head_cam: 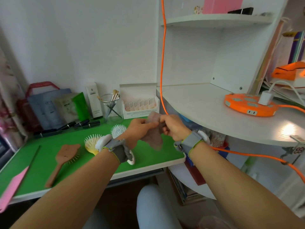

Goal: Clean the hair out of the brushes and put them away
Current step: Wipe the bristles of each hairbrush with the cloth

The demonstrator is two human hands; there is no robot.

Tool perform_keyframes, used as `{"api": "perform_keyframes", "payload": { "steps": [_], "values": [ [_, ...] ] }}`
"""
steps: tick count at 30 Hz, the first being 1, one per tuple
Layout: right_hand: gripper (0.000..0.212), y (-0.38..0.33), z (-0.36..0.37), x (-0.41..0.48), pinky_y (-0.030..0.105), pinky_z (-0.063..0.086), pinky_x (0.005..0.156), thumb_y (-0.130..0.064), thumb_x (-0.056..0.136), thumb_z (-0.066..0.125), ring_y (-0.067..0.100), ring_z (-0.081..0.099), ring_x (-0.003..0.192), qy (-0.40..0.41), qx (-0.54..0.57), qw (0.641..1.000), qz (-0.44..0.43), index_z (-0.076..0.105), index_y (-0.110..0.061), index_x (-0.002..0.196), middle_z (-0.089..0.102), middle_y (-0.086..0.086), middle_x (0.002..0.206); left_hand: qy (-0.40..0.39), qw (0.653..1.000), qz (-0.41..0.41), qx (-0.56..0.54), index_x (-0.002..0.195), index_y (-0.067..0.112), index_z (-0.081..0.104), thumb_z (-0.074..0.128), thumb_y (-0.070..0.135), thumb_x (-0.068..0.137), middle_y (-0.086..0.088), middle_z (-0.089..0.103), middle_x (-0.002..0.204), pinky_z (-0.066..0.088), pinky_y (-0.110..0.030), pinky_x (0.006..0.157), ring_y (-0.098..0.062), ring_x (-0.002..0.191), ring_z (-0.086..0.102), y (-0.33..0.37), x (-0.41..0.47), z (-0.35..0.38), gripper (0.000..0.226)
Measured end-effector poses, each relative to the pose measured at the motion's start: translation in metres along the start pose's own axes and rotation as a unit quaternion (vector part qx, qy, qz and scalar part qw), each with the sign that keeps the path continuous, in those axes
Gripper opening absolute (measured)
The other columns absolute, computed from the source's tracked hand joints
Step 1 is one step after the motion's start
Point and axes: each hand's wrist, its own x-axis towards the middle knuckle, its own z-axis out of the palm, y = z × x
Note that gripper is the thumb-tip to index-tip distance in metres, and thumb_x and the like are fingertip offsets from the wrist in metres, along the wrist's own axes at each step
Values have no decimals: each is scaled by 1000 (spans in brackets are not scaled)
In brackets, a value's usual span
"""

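Plain white wall (82, 38) behind a small desk with a green tabletop (148, 156), pale trim round the edges. Past its right edge there's a white shelf unit: a curved lower shelf (206, 104) and an upper shelf (214, 20) overhead. Bright glare (288, 129) near the lower shelf's right end.

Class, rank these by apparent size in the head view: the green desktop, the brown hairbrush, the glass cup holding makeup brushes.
1. green desktop
2. brown hairbrush
3. glass cup, though it sits farther from the camera.
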Motion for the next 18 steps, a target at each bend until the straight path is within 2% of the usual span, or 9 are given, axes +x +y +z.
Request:
{"api": "perform_keyframes", "payload": {
  "steps": [3, 5, 8, 10, 12, 13, 15, 16, 18],
  "values": [
    [18, 0, 12, -5, 13, 26, 37, -2, 79, 51, 7, 37, 28, -16, 5, 1000, 2, 48, -14, 65, 40, 1, 49, 25, 1000, -8, 2, 90, 2, 68, 63, 14, 88, -20, 67, 85, 51, -34, 66, -26, 68, 61, -4, -4, -11, 13],
    [15, 1, 22, -8, 13, 27, 36, -3, 82, 50, 7, 41, 29, -33, 10, 999, 0, 51, -14, 72, 44, 3, 55, 60, 998, -21, -7, 88, 4, 68, 61, 13, 88, -22, 68, 87, 53, -38, 72, -29, 74, 63, -5, -4, -19, 11],
    [18, 1, 35, -12, 14, 30, 37, -5, 87, 44, 7, 49, 32, -42, 45, 998, 2, 56, -16, 80, 52, 2, 65, 121, 991, -44, -35, 75, 12, 64, 58, 16, 86, -15, 68, 84, 51, -36, 74, -28, 79, 63, -4, -5, -32, 13],
    [19, 1, 43, -14, 15, 30, 37, -8, 89, 43, 8, 51, 35, -38, 49, 998, 10, 61, -14, 83, 57, 1, 69, 170, 982, -59, -48, 78, 10, 61, 52, 18, 89, -11, 65, 78, 49, -31, 68, -25, 72, 61, -6, -5, -45, 16],
    [19, 4, 52, -15, 15, 30, 38, -11, 91, 45, 10, 52, 38, -37, 21, 999, 11, 62, -12, 83, 58, 1, 71, 207, 975, -65, -41, 89, 4, 61, 48, 17, 91, -11, 64, 74, 49, -29, 61, -25, 67, 61, -10, -5, -59, 19],
    [18, 7, 57, -15, 16, 30, 39, -11, 91, 46, 11, 52, 41, -40, -2, 999, 12, 62, -11, 83, 57, 1, 71, 219, 973, -67, -31, 95, 0, 62, 46, 18, 92, -15, 66, 79, 52, -33, 65, -29, 71, 63, -12, -5, -65, 24],
    [12, 14, 66, -14, 16, 30, 39, -9, 90, 50, 14, 53, 45, -53, -57, 997, 12, 59, -9, 81, 55, 2, 72, 240, 967, -83, -6, 106, -8, 61, 42, 19, 94, -25, 67, 96, 54, -44, 83, -39, 88, 65, -16, -4, -76, 35],
    [9, 18, 71, -14, 17, 30, 39, -9, 89, 52, 16, 53, 45, -61, -92, 994, 7, 58, -8, 81, 55, 4, 71, 250, 964, -87, 7, 109, -9, 61, 40, 19, 95, -27, 66, 102, 52, -45, 88, -41, 94, 64, -18, -4, -80, 37],
    [9, 26, 82, -14, 17, 32, 39, -11, 88, 54, 19, 53, 48, -79, -175, 981, -9, 55, -7, 80, 55, 6, 68, 265, 961, -79, 26, 112, -6, 61, 39, 20, 96, -26, 65, 106, 51, -39, 86, -40, 98, 62, -22, -5, -86, 38]
  ]
}}
